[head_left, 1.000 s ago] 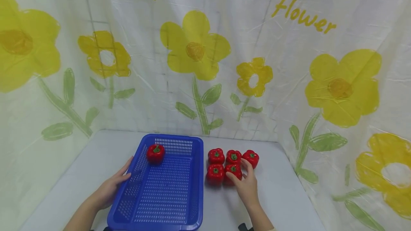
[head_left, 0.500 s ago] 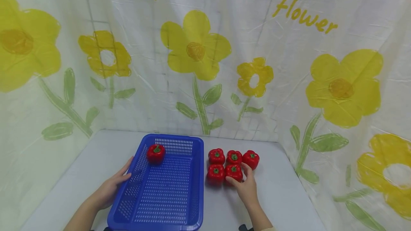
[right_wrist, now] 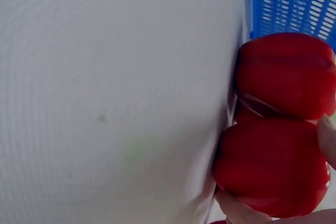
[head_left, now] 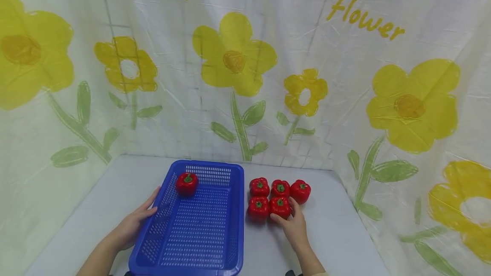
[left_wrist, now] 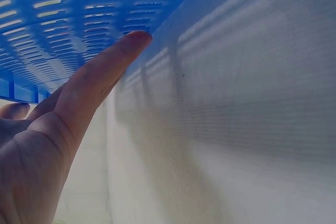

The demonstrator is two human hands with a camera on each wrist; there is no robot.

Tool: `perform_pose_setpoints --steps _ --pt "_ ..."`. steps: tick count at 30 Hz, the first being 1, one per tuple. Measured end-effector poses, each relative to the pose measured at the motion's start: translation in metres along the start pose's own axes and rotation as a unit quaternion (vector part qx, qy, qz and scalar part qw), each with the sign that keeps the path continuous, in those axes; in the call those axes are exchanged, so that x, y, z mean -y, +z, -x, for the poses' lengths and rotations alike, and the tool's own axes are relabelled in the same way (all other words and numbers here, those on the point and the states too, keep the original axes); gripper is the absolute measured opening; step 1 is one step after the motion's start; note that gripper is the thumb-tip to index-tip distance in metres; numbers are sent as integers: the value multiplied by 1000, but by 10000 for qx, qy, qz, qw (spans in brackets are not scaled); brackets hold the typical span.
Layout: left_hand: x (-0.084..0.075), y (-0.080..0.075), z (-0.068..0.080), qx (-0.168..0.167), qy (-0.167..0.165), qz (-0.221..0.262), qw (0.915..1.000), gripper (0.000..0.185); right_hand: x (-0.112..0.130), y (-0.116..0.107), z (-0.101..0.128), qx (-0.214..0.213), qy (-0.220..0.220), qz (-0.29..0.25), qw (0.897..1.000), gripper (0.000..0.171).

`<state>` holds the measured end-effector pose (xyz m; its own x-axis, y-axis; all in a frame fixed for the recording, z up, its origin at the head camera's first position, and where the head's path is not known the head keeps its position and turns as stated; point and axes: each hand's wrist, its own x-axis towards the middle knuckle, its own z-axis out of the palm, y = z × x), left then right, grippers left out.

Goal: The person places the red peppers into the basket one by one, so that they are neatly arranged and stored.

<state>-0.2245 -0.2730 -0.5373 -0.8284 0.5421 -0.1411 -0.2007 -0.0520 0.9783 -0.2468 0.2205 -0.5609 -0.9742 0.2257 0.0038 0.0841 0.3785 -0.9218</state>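
Note:
My right hand (head_left: 295, 228) grips the front right red bell pepper (head_left: 280, 208), thumb on its near left side and fingers round its right. In the right wrist view the same pepper (right_wrist: 268, 163) sits low on the table between thumb and fingers, with another red bell pepper (right_wrist: 286, 77) beside it. My left hand (head_left: 130, 227) lies along the outer left wall of a blue perforated plastic basket (head_left: 241, 233), fingers extended. The left wrist view shows a finger (left_wrist: 100, 77) straight against the slotted wall. One red bell pepper (head_left: 186, 184) stands inside the basket, at its far left corner.
Several more red bell peppers stand close together right of the basket: one at front left (head_left: 258, 208), one behind it (head_left: 259, 187), one back middle (head_left: 280, 187) and one back right (head_left: 301, 191). The white table (head_left: 333, 225) ends at a flower-print curtain (head_left: 172, 110).
My right fingers have slid lower around the front right bell pepper and closed in on its sides. The left hand and the basket stay where they were.

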Motion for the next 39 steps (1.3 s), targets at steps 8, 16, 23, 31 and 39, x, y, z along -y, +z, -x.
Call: perform_pose_setpoints --steps 8,16,23,31,39 --pt "-2 2 0 -54 7 -84 9999 64 -4 0 0 -33 -91 178 9998 94" --pt "-3 2 0 -93 -18 -79 9999 64 -2 -2 2 -92 -21 167 9998 92" --pt "-3 1 1 -74 4 -69 9999 64 1 -6 3 -85 -10 91 9999 92" --pt "-3 1 1 16 39 31 10000 64 9 -9 5 -150 -98 77 9998 92" --pt "-2 1 1 -31 2 -21 10000 64 19 -12 9 -224 -123 0 9997 90"
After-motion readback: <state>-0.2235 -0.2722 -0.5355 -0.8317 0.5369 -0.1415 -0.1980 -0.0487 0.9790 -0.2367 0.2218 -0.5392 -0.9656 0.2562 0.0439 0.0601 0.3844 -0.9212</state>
